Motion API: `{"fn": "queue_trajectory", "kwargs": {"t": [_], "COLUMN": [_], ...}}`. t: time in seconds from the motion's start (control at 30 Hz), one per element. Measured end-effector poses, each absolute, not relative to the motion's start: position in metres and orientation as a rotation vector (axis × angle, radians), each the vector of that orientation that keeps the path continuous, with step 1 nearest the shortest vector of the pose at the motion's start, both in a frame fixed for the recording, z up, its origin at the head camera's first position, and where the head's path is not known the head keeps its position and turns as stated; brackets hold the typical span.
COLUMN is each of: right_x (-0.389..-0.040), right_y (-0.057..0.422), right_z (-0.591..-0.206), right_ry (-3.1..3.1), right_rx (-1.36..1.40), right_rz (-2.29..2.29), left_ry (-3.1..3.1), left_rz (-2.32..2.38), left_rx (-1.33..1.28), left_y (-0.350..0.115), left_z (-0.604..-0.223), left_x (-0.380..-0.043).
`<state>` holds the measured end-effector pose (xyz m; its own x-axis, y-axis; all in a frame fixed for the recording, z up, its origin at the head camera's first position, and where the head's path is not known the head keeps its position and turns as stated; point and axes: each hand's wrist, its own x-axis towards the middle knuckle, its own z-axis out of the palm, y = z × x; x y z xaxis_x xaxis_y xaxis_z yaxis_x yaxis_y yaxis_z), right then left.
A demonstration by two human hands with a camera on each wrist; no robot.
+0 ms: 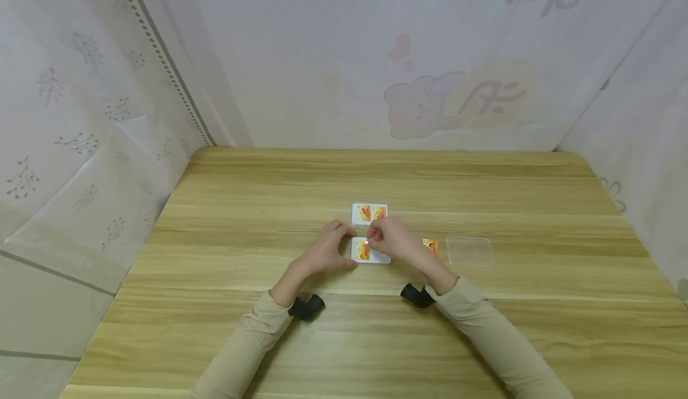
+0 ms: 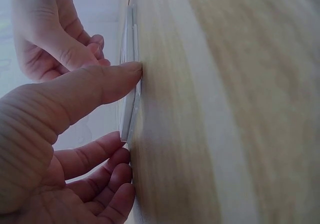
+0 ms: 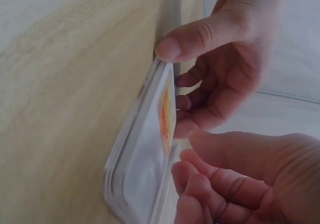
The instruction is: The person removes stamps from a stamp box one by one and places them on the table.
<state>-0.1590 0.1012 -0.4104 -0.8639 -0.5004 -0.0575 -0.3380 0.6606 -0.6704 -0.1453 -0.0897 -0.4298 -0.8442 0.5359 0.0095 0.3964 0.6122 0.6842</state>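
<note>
A flat white rectangular case (image 1: 380, 257) lies near the middle of the table, with an orange-and-yellow picture (image 1: 363, 251) on its left half and plain white on its right. My left hand (image 1: 326, 249) grips its left end, thumb at the near edge and index finger at the far edge. Over the case hovers my right hand (image 1: 396, 239), fingers curled and thumb close to the index fingertip, right by the picture. In the right wrist view nothing shows between these fingertips. Just beyond lies a second white case (image 1: 356, 215) bearing two similar pictures.
Right of my right hand, a small orange picture card (image 1: 431, 244) lies partly behind the forearm. Farther right is a clear rectangular plastic piece (image 1: 470, 251). Black curved pieces (image 1: 307, 307) show beside both wrists. A patterned curtain (image 1: 301, 88) stands behind the wooden table (image 1: 258, 178).
</note>
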Motion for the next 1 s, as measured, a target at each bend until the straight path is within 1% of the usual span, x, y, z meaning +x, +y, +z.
{"fn": "queue_trajectory", "kwargs": {"t": [0.4,0.63,1.0], "right_x": [-0.160,-0.159,-0.159], "right_y": [0.091,0.085,0.084], "right_z": [-0.415,-0.414,-0.412], "right_ry": [2.656,2.708,2.740], "right_rx": [-0.668,-0.609,-0.606], "right_rz": [-0.942,-0.885,-0.853], "left_ry": [2.647,2.642,2.635], "left_rz": [1.026,1.022,1.038], "left_rx": [0.749,0.757,0.755], "left_y": [-0.089,-0.089,-0.089], "left_z": [-0.430,-0.430,-0.429], "left_x": [-0.146,-0.146,-0.145]}}
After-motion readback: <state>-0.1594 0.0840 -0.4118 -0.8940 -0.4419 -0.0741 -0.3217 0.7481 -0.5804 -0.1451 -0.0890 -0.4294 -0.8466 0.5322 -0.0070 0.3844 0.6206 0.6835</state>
